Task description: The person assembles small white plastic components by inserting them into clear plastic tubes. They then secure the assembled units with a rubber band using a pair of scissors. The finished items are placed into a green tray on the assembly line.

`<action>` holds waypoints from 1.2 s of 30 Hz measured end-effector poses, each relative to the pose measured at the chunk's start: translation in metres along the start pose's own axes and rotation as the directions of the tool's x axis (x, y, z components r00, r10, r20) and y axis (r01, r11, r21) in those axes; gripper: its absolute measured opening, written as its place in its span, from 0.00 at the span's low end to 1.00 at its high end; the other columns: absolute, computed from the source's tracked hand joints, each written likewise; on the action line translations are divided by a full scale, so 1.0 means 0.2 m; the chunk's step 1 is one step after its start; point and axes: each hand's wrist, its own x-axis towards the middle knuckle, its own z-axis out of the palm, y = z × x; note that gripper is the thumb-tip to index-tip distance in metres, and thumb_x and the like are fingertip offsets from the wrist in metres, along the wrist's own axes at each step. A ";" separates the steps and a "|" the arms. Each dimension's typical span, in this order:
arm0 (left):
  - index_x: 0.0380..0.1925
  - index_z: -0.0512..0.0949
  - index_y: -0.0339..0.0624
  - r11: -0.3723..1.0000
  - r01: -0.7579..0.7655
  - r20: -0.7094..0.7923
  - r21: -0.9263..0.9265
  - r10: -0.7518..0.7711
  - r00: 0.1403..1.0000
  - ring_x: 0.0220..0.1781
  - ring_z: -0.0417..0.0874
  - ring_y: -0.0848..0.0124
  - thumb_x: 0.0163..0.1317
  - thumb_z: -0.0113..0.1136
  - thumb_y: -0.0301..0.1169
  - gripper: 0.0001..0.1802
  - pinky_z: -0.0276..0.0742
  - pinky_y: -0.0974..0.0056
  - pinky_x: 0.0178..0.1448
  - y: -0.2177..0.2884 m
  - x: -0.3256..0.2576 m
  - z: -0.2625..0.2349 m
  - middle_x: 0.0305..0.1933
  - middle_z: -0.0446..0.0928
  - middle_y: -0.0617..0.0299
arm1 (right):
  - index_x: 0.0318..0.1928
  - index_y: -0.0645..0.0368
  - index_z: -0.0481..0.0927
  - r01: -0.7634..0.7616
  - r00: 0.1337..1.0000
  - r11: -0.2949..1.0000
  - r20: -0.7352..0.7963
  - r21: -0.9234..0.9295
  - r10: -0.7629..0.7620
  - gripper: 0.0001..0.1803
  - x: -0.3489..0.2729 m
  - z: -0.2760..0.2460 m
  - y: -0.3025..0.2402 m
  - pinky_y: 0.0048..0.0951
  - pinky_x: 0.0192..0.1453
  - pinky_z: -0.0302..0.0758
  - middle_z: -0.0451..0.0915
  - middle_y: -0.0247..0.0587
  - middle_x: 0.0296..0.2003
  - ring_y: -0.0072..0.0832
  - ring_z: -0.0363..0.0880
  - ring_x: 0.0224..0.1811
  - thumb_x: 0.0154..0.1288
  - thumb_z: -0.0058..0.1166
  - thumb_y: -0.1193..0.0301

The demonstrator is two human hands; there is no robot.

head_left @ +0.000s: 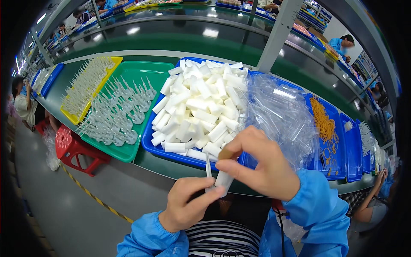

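Observation:
My left hand (188, 201) is closed, its thumb and fingers pinching the base of a pale plastic piece with a thin upright stem (208, 165). Right beside that stem stands a white cylindrical foam piece (224, 180), tilted slightly, its lower end against my left fingertips. From above right, my right hand (261, 165) bends its fingers and thumb around the foam piece's upper end, which they partly hide. Just beyond both hands is a blue tray (147, 143) heaped with white foam pieces (199, 103).
Left of the foam, a green tray (156, 66) and a yellow tray (115, 64) hold stemmed plastic pieces. To the right lie clear plastic sleeves (282, 115) and orange rubber bands (323, 120). A metal post (278, 38) rises behind. A red stool (77, 145) stands at left; people work around.

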 end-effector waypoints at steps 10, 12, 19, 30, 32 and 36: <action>0.44 0.77 0.42 0.976 0.020 -0.141 -0.216 -0.051 0.989 0.44 0.85 0.57 0.52 0.73 0.20 0.20 0.82 0.59 0.45 -0.11 -0.10 0.06 0.47 0.81 0.53 | 0.37 0.56 0.82 0.179 0.982 0.983 -0.076 0.047 -0.175 0.09 -0.05 0.15 0.03 0.36 0.46 0.67 0.79 0.34 0.33 0.36 0.76 0.39 0.57 0.67 0.71; 0.45 0.77 0.42 0.982 0.049 -0.134 -0.185 -0.075 0.988 0.44 0.85 0.56 0.51 0.74 0.20 0.21 0.83 0.58 0.45 -0.12 -0.12 0.04 0.46 0.81 0.53 | 0.39 0.56 0.82 0.202 0.979 0.979 -0.028 0.017 -0.202 0.10 -0.02 0.16 0.05 0.37 0.45 0.67 0.79 0.35 0.34 0.37 0.76 0.39 0.58 0.66 0.71; 0.43 0.80 0.42 0.996 0.053 -0.127 0.073 -0.043 0.991 0.37 0.83 0.60 0.45 0.76 0.19 0.23 0.80 0.60 0.40 -0.15 -0.10 -0.02 0.40 0.81 0.57 | 0.47 0.55 0.80 0.166 0.983 0.843 0.021 -0.512 -0.181 0.18 0.25 0.16 0.12 0.36 0.48 0.66 0.78 0.36 0.36 0.36 0.75 0.42 0.55 0.66 0.70; 0.41 0.84 0.41 0.997 -0.042 -0.033 0.069 0.044 0.998 0.36 0.83 0.62 0.44 0.75 0.18 0.20 0.78 0.62 0.39 -0.20 -0.09 0.02 0.40 0.82 0.58 | 0.40 0.57 0.78 0.227 0.974 0.878 0.098 -0.422 -0.205 0.11 0.26 0.21 0.23 0.38 0.46 0.73 0.77 0.40 0.36 0.39 0.77 0.43 0.55 0.64 0.74; 0.41 0.84 0.41 0.998 -0.025 -0.032 0.054 0.027 0.999 0.38 0.82 0.62 0.44 0.74 0.17 0.21 0.78 0.62 0.40 -0.19 -0.07 0.03 0.41 0.82 0.58 | 0.39 0.58 0.79 0.185 0.982 0.923 0.028 -0.338 -0.186 0.10 0.26 0.19 0.22 0.38 0.44 0.75 0.78 0.43 0.35 0.40 0.78 0.41 0.57 0.63 0.74; 0.41 0.85 0.43 0.999 -0.003 0.019 0.046 0.002 1.000 0.39 0.81 0.63 0.42 0.72 0.16 0.22 0.77 0.63 0.42 -0.16 -0.03 -0.01 0.41 0.82 0.60 | 0.42 0.62 0.81 -0.008 0.995 0.998 -0.100 -0.062 0.002 0.09 0.28 0.05 0.09 0.31 0.34 0.74 0.81 0.42 0.29 0.30 0.78 0.28 0.64 0.62 0.72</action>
